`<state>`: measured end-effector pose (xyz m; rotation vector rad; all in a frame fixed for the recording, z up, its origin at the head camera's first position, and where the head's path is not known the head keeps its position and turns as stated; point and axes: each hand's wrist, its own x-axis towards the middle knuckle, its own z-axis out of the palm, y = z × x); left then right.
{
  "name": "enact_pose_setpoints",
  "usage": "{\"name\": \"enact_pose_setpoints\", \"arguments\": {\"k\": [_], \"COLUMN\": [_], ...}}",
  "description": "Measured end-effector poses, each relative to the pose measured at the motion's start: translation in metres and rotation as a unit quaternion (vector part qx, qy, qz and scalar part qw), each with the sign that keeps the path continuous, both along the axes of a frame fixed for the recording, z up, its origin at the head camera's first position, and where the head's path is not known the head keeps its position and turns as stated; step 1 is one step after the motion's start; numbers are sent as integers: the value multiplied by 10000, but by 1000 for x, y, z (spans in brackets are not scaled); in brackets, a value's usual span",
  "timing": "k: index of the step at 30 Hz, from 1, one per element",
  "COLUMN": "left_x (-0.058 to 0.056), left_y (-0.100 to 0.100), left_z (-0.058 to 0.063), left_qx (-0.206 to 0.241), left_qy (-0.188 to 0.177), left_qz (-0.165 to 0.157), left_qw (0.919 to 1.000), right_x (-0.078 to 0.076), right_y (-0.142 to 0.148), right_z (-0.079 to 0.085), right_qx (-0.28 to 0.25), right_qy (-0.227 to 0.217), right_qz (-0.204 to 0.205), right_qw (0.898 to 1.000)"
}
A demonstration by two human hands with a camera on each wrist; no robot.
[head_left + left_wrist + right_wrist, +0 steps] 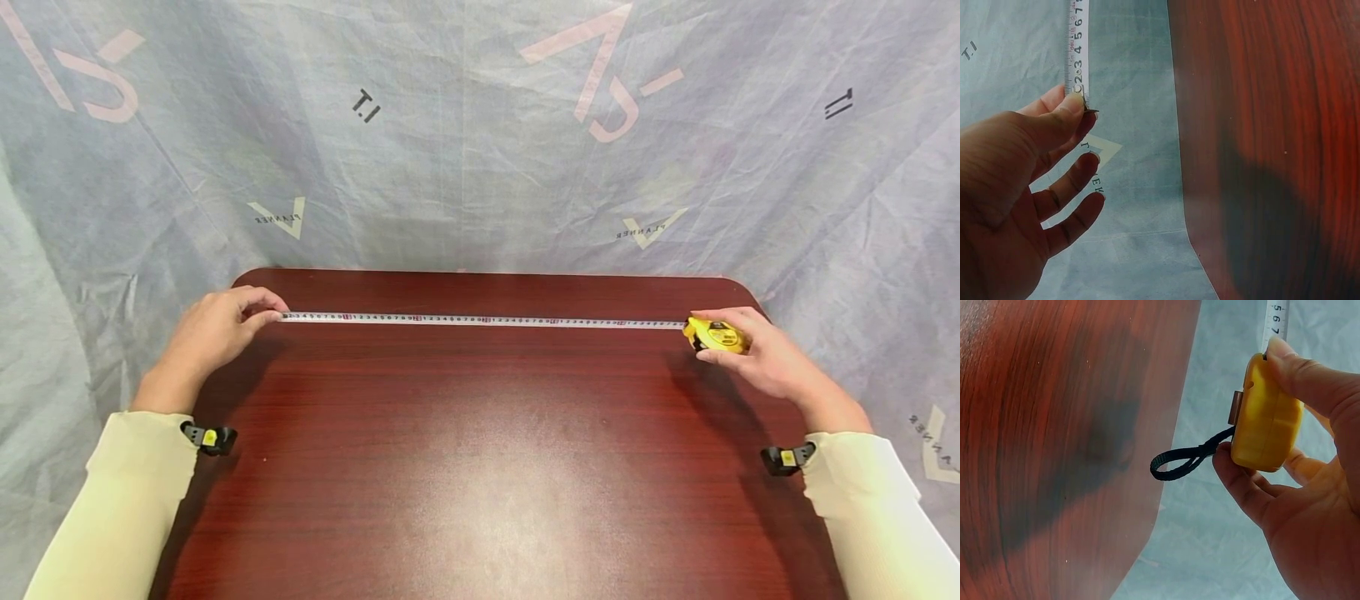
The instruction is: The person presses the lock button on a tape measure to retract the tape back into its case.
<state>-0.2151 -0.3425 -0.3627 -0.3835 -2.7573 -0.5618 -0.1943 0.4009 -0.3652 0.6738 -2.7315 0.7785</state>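
A yellow tape measure (717, 336) is gripped in my right hand (772, 360), over the right side of the table. Its white blade (450, 321) stretches almost straight across to the left, with printed numbers along it. My left hand (217, 331) pinches the blade's end between thumb and forefinger; in the left wrist view, the small end hook (1091, 111) shows just below the thumb, and the other fingers are loosely bent. A black wrist strap (1175, 464) hangs from the case in the right wrist view, where the thumb lies near the blade's mouth.
Below the hands spreads a dark red wood-grain table (450, 433) with rounded far corners. Grey printed cloth (450, 150) hangs behind it and on both sides. A small black camera is worn at each wrist, and both hands cast shadows on the tabletop.
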Motion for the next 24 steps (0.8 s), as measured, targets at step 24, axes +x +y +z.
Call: {"name": "enact_pose_setpoints", "arguments": {"k": [24], "left_x": [2], "left_y": [5], "left_z": [0], "left_qx": [92], "left_qy": [-71], "left_qz": [-290], "left_qw": [9995], "right_x": [0], "right_y": [-9], "right_z": [-4], "right_qx": [-10], "right_qy": [66], "right_qz": [202], "right_qw": [9998]}}
